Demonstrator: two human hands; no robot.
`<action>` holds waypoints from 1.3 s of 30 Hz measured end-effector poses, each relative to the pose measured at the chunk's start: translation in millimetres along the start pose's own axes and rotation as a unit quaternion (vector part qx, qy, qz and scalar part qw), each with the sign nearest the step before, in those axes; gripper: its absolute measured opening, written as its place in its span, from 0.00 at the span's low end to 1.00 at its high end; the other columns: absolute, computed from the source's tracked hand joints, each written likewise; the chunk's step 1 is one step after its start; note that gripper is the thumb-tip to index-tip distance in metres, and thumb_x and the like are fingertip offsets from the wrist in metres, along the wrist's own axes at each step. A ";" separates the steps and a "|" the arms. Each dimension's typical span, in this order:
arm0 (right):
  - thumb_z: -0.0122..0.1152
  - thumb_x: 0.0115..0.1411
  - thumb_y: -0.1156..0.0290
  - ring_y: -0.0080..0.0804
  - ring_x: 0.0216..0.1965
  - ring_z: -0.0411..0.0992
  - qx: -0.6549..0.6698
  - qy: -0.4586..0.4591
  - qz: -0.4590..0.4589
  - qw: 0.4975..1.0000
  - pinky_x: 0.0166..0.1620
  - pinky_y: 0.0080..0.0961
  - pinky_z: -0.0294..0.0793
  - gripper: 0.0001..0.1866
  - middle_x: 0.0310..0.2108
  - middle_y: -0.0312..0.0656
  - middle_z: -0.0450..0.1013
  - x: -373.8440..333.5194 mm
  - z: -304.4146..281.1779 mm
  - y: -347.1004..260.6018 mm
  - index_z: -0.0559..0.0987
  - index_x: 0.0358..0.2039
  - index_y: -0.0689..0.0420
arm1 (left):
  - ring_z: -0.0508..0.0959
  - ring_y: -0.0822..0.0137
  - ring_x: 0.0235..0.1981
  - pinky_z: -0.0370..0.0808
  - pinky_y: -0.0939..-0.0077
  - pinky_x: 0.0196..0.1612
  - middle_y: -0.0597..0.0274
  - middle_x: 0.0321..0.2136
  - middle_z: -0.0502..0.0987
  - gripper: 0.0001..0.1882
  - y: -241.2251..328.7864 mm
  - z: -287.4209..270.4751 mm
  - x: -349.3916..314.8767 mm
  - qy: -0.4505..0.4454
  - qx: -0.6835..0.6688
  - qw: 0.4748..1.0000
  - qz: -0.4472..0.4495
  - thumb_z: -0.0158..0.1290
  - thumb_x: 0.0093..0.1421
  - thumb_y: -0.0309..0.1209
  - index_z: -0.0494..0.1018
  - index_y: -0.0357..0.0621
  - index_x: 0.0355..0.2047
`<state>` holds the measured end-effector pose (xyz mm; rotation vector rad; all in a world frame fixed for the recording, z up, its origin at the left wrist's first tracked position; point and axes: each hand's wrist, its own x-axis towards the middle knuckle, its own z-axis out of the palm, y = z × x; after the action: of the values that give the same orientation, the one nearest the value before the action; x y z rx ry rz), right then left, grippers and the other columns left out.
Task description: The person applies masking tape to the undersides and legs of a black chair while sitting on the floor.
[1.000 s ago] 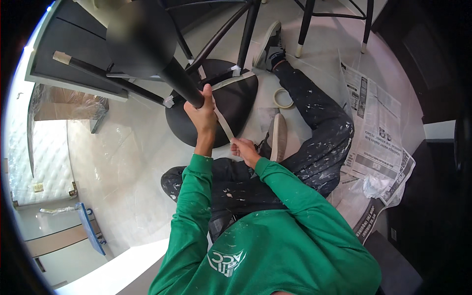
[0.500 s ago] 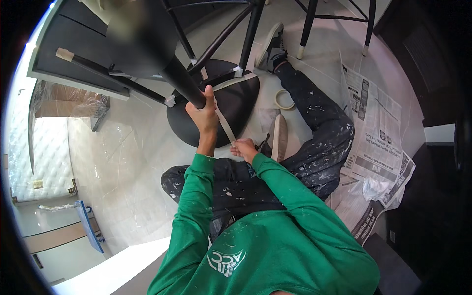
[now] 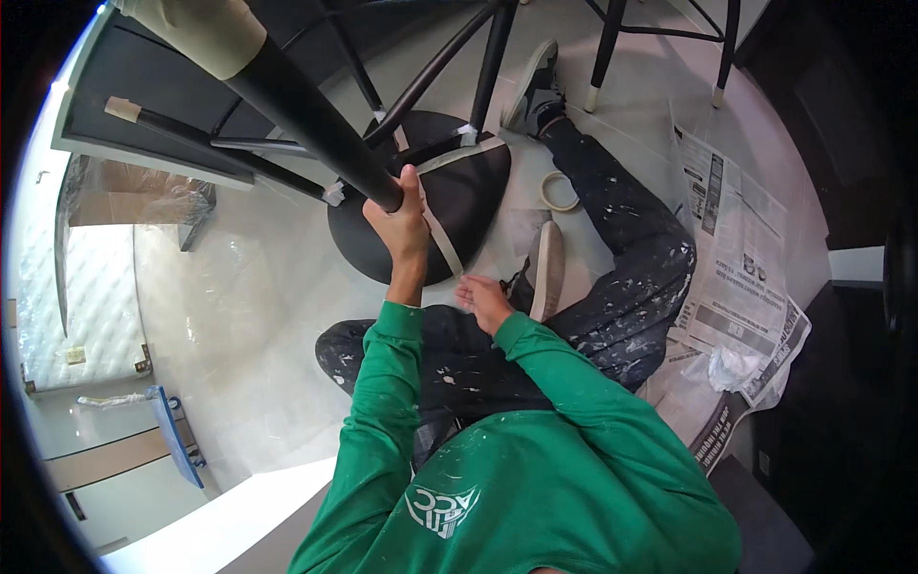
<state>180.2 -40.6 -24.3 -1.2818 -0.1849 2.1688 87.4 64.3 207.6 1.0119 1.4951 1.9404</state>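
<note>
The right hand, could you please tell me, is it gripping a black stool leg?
No, the left hand grips a black stool leg; the right hand is near the masking tape strip.

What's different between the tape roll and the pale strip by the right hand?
The tape roll is ring-shaped; the pale strip is straight and narrow. The tape roll lies on the floor; the pale strip crosses the black seat, its lower end near the right hand. Both look cream-coloured.
</note>
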 end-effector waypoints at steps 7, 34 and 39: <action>0.61 0.67 0.69 0.40 0.49 0.73 0.139 0.032 0.006 0.990 0.56 0.42 0.74 0.09 0.44 0.41 0.72 36.5 3.9 0.0 0.73 0.44 0.55 | 0.68 0.78 0.15 0.61 0.80 0.21 0.71 0.14 0.70 0.20 -11.5 8.6 -2.1 0.000 0.015 1.000 0.007 0.62 0.64 0.33 0.68 0.43 0.16; 0.65 0.57 0.67 0.54 0.67 0.60 -0.578 -0.059 -0.519 0.627 0.66 0.49 0.59 0.33 0.62 0.54 0.65 -25.9 67.3 -100.6 0.67 0.62 0.59 | 0.72 0.75 0.23 0.69 0.75 0.29 0.62 0.18 0.74 0.09 -8.0 0.9 -33.0 -0.016 0.061 0.997 -0.040 0.64 0.53 0.26 0.76 0.34 0.27; 0.64 0.63 0.69 0.39 0.55 0.73 -0.370 -0.166 -0.488 0.773 0.57 0.37 0.71 0.21 0.51 0.47 0.75 -28.7 86.0 -112.3 0.74 0.55 0.60 | 0.74 0.70 0.29 0.71 0.71 0.35 0.64 0.26 0.76 0.18 10.7 -16.0 -30.2 -0.143 0.153 0.978 -0.008 0.66 0.59 0.39 0.74 0.36 0.29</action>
<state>166.6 49.1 87.9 -0.7839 -1.5960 1.3366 93.7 28.9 208.0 1.3416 1.6530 1.5032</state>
